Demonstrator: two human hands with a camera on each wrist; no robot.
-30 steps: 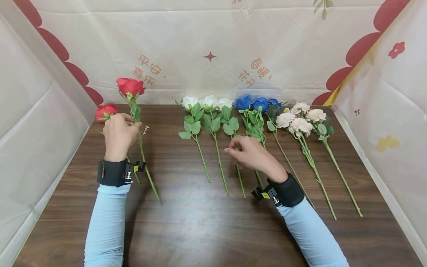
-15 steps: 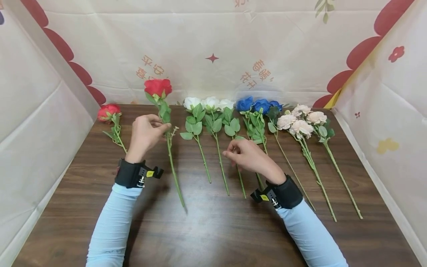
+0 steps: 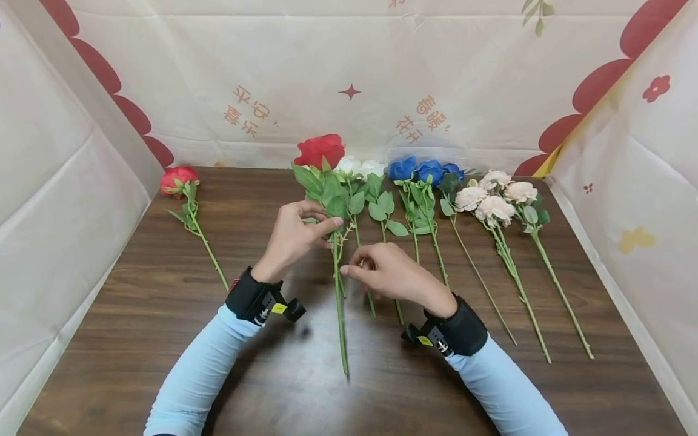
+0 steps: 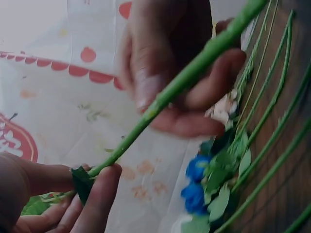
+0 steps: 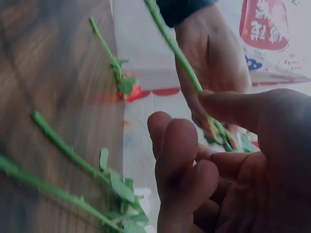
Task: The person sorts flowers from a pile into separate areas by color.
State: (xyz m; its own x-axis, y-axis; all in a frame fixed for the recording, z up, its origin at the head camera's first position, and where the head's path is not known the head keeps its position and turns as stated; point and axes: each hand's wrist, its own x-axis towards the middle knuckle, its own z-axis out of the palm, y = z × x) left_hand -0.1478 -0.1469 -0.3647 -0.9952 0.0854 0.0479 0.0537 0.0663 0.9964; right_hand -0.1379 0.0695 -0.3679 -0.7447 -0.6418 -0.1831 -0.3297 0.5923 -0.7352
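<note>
My left hand pinches the stem of a red rose between thumb and fingers, below its leaves. The rose is raised over the table with its bloom up, and its bare green stem runs down past my right hand. That hand hovers close to the stem with its thumb apart from loosely bent fingers. Nothing lies between them in the right wrist view; whether they touch the stem is hard to tell. White roses lie behind, partly covered by the red bloom.
A second red rose lies at the left on the brown table. Blue roses and pale pink flowers lie in a row at the right, stems toward me. Printed cloth walls the back and sides.
My left hand has carried the red rose rightward, from near the other red rose to in front of the white ones. My right hand has shifted slightly left and toward me.
</note>
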